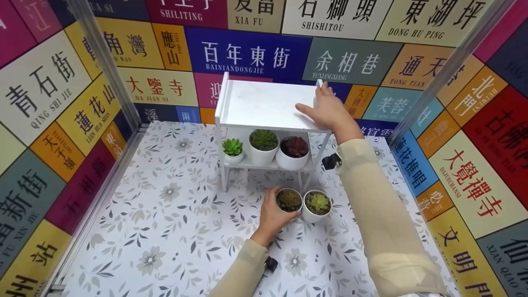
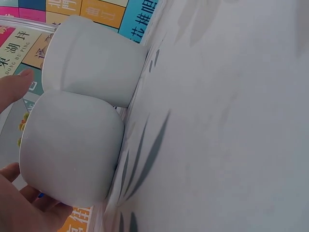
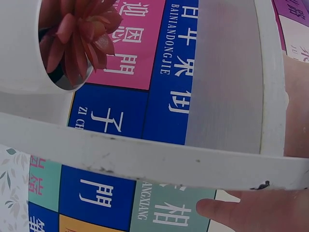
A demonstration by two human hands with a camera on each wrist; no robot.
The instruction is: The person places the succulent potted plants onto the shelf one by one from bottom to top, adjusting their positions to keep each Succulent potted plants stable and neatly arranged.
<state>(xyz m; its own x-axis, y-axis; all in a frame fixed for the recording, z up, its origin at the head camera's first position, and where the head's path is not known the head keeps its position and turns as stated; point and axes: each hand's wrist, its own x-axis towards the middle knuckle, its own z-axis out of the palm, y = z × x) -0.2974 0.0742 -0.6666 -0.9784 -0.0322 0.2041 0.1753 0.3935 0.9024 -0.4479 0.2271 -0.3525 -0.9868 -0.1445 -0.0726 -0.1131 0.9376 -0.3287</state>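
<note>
wall sign (image 1: 247, 53) reads "bainiandongjie" behind white shelf (image 1: 268, 103)

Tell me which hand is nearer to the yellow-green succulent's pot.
Left. The left hand grips the brownish succulent's pot, directly beside the yellow-green succulent's pot. The right hand is farther, up at the right edge of the white shelf's top.

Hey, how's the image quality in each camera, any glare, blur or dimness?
Head: bright, the shelf top nearly washed out; left wrist: dimmer, pots shaded grey, cloth print soft at upper right; right wrist: signs sideways, mostly legible.
</note>
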